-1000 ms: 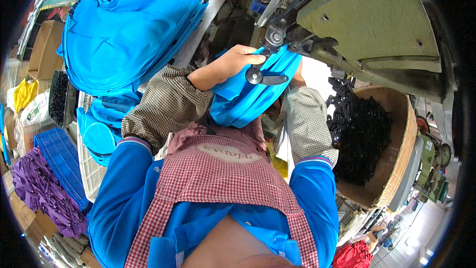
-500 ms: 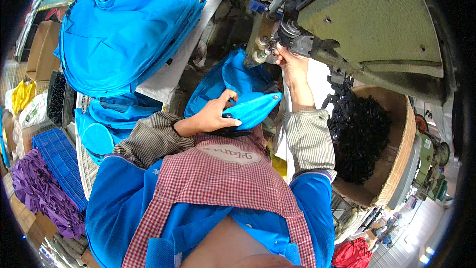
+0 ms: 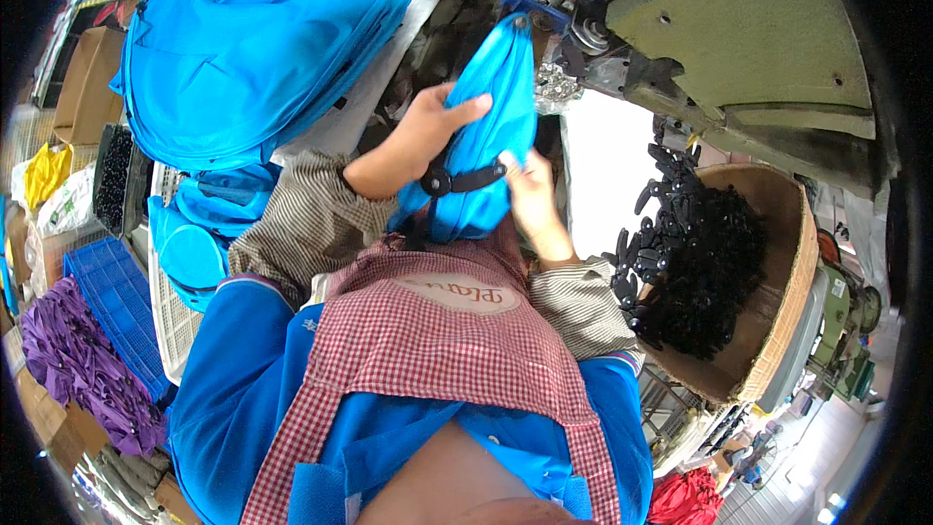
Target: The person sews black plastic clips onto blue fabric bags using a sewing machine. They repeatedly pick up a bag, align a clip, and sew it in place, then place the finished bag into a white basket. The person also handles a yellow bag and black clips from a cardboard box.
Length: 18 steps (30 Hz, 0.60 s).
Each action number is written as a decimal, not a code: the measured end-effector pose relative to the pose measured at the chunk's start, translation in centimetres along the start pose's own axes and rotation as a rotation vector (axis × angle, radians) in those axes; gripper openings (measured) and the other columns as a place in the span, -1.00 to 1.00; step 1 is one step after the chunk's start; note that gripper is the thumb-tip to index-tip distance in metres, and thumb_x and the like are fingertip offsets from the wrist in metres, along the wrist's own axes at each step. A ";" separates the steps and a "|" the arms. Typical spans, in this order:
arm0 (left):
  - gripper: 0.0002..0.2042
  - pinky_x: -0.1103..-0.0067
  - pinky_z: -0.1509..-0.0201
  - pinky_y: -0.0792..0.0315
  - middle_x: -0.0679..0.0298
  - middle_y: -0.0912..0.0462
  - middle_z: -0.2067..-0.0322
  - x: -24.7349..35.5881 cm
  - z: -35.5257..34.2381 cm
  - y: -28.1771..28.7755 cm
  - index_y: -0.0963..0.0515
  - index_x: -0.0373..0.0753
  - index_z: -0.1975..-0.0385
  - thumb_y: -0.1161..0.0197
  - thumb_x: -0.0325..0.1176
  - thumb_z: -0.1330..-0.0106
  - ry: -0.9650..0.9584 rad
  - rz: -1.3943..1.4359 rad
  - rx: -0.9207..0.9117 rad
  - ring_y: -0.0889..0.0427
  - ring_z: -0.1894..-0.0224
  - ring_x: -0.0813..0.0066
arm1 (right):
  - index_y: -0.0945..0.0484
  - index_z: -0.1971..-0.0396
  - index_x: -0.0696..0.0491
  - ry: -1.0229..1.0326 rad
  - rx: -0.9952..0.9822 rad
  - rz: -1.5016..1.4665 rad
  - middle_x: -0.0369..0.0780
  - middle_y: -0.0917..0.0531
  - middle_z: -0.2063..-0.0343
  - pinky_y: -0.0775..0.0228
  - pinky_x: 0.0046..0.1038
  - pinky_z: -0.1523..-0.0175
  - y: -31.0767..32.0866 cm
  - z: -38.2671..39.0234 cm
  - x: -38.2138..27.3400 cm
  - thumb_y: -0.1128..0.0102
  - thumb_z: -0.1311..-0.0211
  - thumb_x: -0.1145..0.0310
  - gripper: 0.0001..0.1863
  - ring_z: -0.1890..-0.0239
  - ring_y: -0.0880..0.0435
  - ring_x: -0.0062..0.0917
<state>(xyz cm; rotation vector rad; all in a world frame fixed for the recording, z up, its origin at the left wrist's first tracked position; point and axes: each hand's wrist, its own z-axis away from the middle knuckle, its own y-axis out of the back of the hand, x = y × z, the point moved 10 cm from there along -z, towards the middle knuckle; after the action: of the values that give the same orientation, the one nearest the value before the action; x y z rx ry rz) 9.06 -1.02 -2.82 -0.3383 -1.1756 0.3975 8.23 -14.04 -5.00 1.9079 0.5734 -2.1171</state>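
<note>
Just below the green machine [image 3: 748, 49], both the left hand [image 3: 423, 131] and right hand [image 3: 530, 190] grip the blue fabric piece [image 3: 486, 117]; best keep its black strap [image 3: 465, 180] flat and untwisted.

— What carries the work here?
— A grey worktable [image 3: 384, 87], beyond the left hand [image 3: 413, 136].
— And on it?
— A heap of blue fabric pieces [image 3: 253, 49], left of that hand. Just past the right hand [image 3: 530, 194] lies a white sheet [image 3: 607, 175].
</note>
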 end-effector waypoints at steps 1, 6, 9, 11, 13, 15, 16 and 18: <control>-0.56 0.55 0.11 -0.45 0.17 -0.56 0.23 0.7 -0.4 0.1 -0.41 -0.43 0.10 -0.28 -0.27 -0.10 0.009 0.000 0.001 -0.56 0.26 0.46 | -0.44 0.15 0.21 -0.067 0.062 -0.061 -0.25 -0.56 0.24 -0.34 -0.55 0.08 0.9 -0.5 -0.8 -0.05 -0.22 0.27 -0.67 0.24 -0.49 -0.62; -0.59 0.58 0.15 -0.44 0.18 -0.60 0.33 1.9 -1.4 -1.2 -0.49 -0.45 0.25 -0.37 -0.27 0.01 0.019 -0.447 -0.190 -0.56 0.30 0.49 | -0.45 0.16 0.23 -0.094 0.111 -0.157 -0.23 -0.59 0.30 -0.39 -0.56 0.14 3.7 -0.4 -3.8 -0.07 -0.21 0.28 -0.67 0.32 -0.54 -0.60; -0.70 0.61 0.20 -0.42 0.26 -0.60 0.41 2.8 -2.2 -2.9 -0.55 -0.40 0.35 -0.33 -0.28 -0.04 -0.107 -0.572 -0.268 -0.54 0.35 0.58 | -0.47 0.19 0.23 -0.101 0.188 -0.102 -0.23 -0.60 0.32 -0.38 -0.57 0.15 5.7 0.0 -4.2 -0.07 -0.20 0.28 -0.68 0.33 -0.55 -0.60; -0.73 0.62 0.22 -0.41 0.29 -0.60 0.42 3.5 -3.6 -4.2 -0.56 -0.37 0.34 -0.31 -0.30 -0.06 -0.257 -0.619 -0.309 -0.53 0.35 0.61 | -0.49 0.21 0.23 -0.127 0.262 -0.060 -0.23 -0.60 0.33 -0.38 -0.58 0.15 7.6 -0.4 -4.0 -0.08 -0.20 0.28 -0.69 0.33 -0.54 -0.61; -0.79 0.62 0.22 -0.40 0.35 -0.59 0.42 3.7 -5.9 -4.9 -0.56 -0.32 0.32 -0.26 -0.34 -0.11 -0.292 -0.637 -0.319 -0.51 0.36 0.63 | -0.52 0.24 0.21 -0.094 0.265 -0.080 -0.24 -0.61 0.35 -0.37 -0.59 0.17 8.5 -2.4 -4.9 -0.08 -0.19 0.29 -0.72 0.35 -0.54 -0.61; -0.80 0.63 0.20 -0.39 0.37 -0.58 0.42 2.8 -8.4 -5.2 -0.56 -0.32 0.31 -0.25 -0.36 -0.12 -0.251 -0.511 -0.319 -0.50 0.36 0.64 | -0.52 0.24 0.20 -0.077 0.252 -0.123 -0.24 -0.61 0.35 -0.37 -0.59 0.17 9.7 -4.6 -4.8 -0.09 -0.18 0.31 -0.73 0.36 -0.54 -0.61; -0.85 0.67 0.39 -0.34 0.40 -0.54 0.58 3.4 -8.7 -5.4 -0.56 -0.32 0.48 -0.27 -0.35 -0.10 -0.308 -0.404 -0.310 -0.44 0.50 0.71 | -0.52 0.25 0.21 -0.097 0.250 -0.107 -0.24 -0.61 0.34 -0.37 -0.60 0.18 10.3 -5.0 -3.9 -0.09 -0.18 0.32 -0.74 0.38 -0.54 -0.62; -0.86 0.67 0.39 -0.34 0.40 -0.54 0.58 3.9 -8.5 -5.5 -0.56 -0.32 0.48 -0.28 -0.36 -0.09 -0.343 -0.451 -0.309 -0.44 0.49 0.71 | -0.52 0.26 0.20 -0.079 0.275 -0.123 -0.25 -0.61 0.35 -0.36 -0.60 0.18 10.0 -5.2 -4.1 -0.09 -0.17 0.33 -0.75 0.38 -0.54 -0.62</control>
<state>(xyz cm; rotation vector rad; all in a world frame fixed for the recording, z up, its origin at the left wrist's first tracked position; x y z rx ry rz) 18.97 -4.40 -0.09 -0.2650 -1.6087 -0.1308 17.62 -21.13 -2.66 1.9597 0.4097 -2.4476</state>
